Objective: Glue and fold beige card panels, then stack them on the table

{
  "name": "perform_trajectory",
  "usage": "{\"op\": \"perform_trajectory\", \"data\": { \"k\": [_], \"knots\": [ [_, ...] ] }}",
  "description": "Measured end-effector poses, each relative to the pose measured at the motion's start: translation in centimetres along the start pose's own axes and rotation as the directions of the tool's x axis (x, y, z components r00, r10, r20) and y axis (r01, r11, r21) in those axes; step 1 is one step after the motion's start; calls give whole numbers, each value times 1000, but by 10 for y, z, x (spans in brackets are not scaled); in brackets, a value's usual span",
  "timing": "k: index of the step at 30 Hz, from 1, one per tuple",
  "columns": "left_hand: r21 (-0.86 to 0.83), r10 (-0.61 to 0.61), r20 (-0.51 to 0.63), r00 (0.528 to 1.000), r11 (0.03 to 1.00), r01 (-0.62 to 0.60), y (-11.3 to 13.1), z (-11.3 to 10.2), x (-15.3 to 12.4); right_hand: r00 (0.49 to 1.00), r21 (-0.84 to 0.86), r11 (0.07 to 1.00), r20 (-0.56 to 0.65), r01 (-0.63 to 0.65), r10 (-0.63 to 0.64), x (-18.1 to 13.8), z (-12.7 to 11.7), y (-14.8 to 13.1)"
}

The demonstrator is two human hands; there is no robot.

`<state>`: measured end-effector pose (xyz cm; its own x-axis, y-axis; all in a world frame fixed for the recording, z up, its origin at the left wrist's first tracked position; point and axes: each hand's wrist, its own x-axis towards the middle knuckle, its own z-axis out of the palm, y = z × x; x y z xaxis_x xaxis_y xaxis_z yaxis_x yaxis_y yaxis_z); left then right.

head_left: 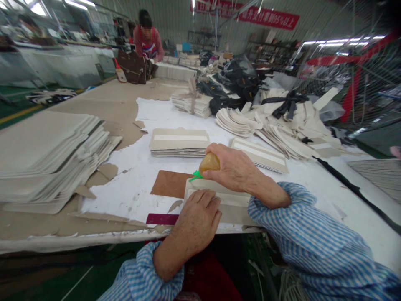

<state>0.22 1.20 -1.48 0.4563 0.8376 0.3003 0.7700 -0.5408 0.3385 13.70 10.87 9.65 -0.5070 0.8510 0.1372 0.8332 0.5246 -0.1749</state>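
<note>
My right hand (233, 169) is wrapped round a yellowish squeeze bottle (209, 164), tipped so that its green tip (196, 175) points down and left. That tip is at the upper left corner of a beige panel (234, 211) with a paler strip across it. My left hand (199, 215) lies on the panel's left part, fingers close together and laid flat. A brown rectangular piece (172, 184) lies left of the panel, partly reaching its edge. Nearer the table edge is a dark magenta strip (162, 219), close to my left wrist.
A neat stack of beige panels (180, 143) is just ahead, another (260, 154) to its right. Large beige sheets (40, 154) are piled on the left. Bundled pieces and black material (234, 79) cover the far right. A person (148, 39) stands at the far end beside a brown bag (133, 67).
</note>
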Motion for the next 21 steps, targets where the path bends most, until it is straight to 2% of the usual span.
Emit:
{"op": "perform_trajectory", "data": {
  "k": [9, 21],
  "knots": [
    [15, 13, -17, 1000, 1000, -13, -1, 2, -2, 993, 7, 996, 79, -85, 84, -4, -15, 7],
    [22, 36, -50, 998, 999, -35, -3, 4, -2, 988, 27, 991, 84, -130, 128, -13, -20, 20]
  ]
}}
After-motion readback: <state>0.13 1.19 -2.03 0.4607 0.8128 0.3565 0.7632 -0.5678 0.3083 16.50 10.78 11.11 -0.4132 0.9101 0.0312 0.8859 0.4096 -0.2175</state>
